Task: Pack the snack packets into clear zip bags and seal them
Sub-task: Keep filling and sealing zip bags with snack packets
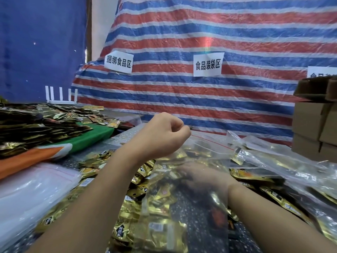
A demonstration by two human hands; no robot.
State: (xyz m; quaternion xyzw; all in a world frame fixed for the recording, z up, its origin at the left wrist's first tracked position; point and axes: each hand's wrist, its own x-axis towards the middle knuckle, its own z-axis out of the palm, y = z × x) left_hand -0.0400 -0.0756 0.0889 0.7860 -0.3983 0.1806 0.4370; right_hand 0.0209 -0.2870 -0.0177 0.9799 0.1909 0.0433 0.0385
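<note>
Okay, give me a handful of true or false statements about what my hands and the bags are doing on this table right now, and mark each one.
1. The left hand is raised, pinching the top edge of a clear zip bag. True.
2. The right hand rests on the cardboard boxes. False: it is inside the clear zip bag, seen through the plastic among gold snack packets.
3. A stack of empty clear bags lies at the left. True.
4. The backdrop is a plain green tarp. False: a red, white and blue striped tarp hangs behind the table.
5. Two paper signs are fully visible on the tarp. True.
</note>
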